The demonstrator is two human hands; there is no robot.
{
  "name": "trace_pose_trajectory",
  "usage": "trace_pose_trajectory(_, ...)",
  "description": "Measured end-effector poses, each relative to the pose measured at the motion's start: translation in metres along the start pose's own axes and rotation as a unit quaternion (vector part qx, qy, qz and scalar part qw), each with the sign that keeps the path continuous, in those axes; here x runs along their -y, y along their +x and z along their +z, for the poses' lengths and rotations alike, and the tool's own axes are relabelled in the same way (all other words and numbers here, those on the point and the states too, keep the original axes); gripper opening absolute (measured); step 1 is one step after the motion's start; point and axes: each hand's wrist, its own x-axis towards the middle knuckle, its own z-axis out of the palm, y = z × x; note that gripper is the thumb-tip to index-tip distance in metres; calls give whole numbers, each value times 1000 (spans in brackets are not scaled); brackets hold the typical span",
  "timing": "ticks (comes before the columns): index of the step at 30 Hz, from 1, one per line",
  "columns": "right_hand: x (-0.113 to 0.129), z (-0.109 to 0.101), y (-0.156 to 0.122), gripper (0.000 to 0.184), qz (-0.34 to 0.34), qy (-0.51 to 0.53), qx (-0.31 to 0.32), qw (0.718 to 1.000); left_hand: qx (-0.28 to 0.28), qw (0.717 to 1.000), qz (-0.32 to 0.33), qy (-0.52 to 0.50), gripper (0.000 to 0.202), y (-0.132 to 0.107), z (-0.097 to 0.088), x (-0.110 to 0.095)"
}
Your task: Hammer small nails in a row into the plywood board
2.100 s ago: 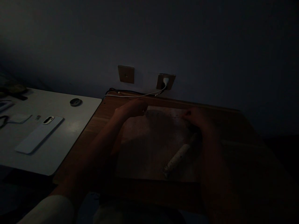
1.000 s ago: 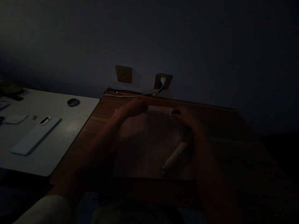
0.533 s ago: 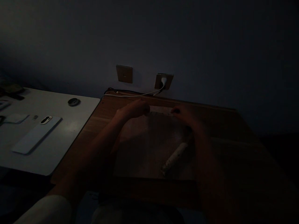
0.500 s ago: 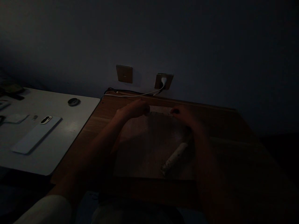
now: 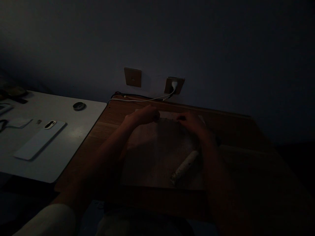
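Note:
A flat, light-brown board or sheet (image 5: 145,164) lies on the wooden table in dim light. Over its far edge, my left hand (image 5: 149,114) is closed with its fingertips pinched together. My right hand (image 5: 190,122) is closed in a similar pinch a short way to the right. A thin dark line runs between the two sets of fingertips; whether they hold it or it lies on the board I cannot tell. A pale cylinder with dark speckles (image 5: 185,165) rests aslant on the near right part of the board, beside my right forearm.
On the left a white table (image 5: 76,137) bears a pale phone (image 5: 39,142) and a dark round ring-shaped thing (image 5: 79,106). A white plug (image 5: 174,85) sits in the wall socket, its cable (image 5: 140,100) trailing along the back edge of the wooden table (image 5: 98,127).
My right hand has shifted slightly left, narrowing the gap to my left hand. The cylinder and board stay in place. The view has turned a little.

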Motion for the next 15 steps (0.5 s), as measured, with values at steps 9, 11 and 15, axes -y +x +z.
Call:
trace_pose_trajectory(9,1,1,1,31,-13,43,-32,998,-117,986,-19,-116,18,4,-3,-1)
trace_pose_trajectory(11,2,-1,1,30,-14,67,-42,997,-156,952,-49,-258,14,7,-3,1)
trace_pose_trajectory(15,0,-2,4,26,-6,118,-49,992,-193,859,-77,-468,20,11,-4,6)
